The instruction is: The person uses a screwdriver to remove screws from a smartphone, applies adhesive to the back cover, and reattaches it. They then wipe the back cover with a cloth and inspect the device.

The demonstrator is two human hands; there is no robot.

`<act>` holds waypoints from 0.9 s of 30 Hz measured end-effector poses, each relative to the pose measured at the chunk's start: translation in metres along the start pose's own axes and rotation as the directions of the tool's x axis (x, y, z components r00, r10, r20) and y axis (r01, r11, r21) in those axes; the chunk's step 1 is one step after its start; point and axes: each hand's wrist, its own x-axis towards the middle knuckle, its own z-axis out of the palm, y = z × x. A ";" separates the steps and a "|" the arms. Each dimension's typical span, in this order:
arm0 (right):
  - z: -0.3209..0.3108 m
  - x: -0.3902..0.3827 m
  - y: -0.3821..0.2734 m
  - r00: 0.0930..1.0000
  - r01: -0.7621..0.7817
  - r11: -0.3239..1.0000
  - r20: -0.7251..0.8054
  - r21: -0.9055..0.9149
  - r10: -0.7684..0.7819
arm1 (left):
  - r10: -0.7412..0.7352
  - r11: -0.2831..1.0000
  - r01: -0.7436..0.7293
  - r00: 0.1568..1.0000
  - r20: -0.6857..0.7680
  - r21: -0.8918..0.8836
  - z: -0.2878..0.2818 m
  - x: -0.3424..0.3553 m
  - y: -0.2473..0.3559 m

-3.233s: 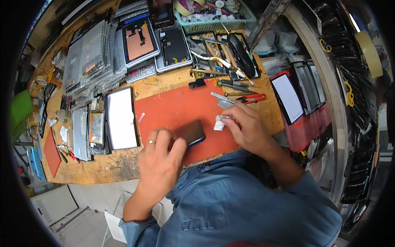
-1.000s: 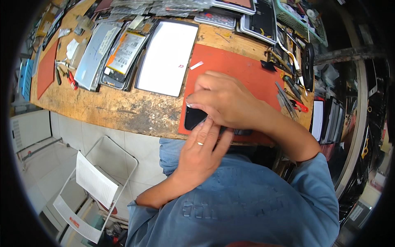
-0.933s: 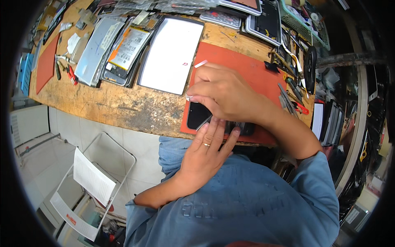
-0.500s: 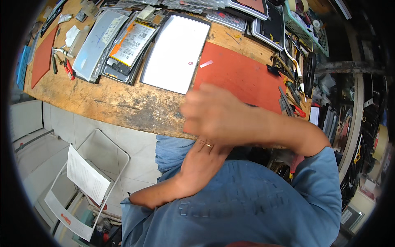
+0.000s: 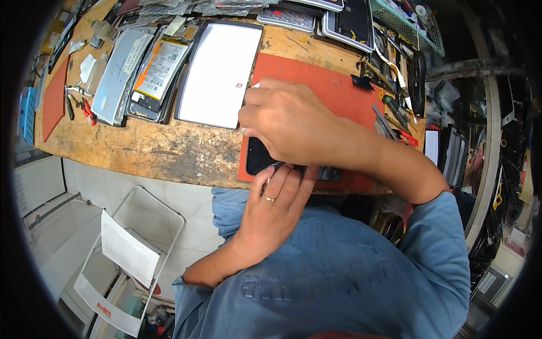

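Observation:
A black smartphone (image 5: 258, 157) lies on the red mat (image 5: 333, 96) at the table's front edge, its glossy dark face partly covered by my hands. My left hand (image 5: 276, 198), with a ring on one finger, grips the phone's near edge, fingers bent over it. Above the phone, my right hand (image 5: 288, 116) is closed, with fingers curled and knuckles up. A small pale spot shows at its fingertips, but what they pinch, if anything, is hidden. A whitish scrap (image 5: 257, 85) peeks out behind its knuckles.
Left of the mat lie a white sheet on a dark panel (image 5: 220, 73), an opened device with a battery (image 5: 161, 68) and a bluish panel (image 5: 120, 73). Tweezers (image 5: 384, 121) and screwdrivers (image 5: 395, 110) are at right, below a green basket (image 5: 406, 25). A white folding chair (image 5: 127, 248) stands lower left.
The view has shifted, so the table's things sit further left. My hands have moved apart a little, and the phone between them now shows. My right hand is less blurred.

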 end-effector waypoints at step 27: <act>-0.049 -0.094 0.005 0.937 -0.342 0.939 0.083 0.038 0.338 | -0.016 1.000 0.014 0.994 -0.111 -0.020 0.010 0.005 -0.005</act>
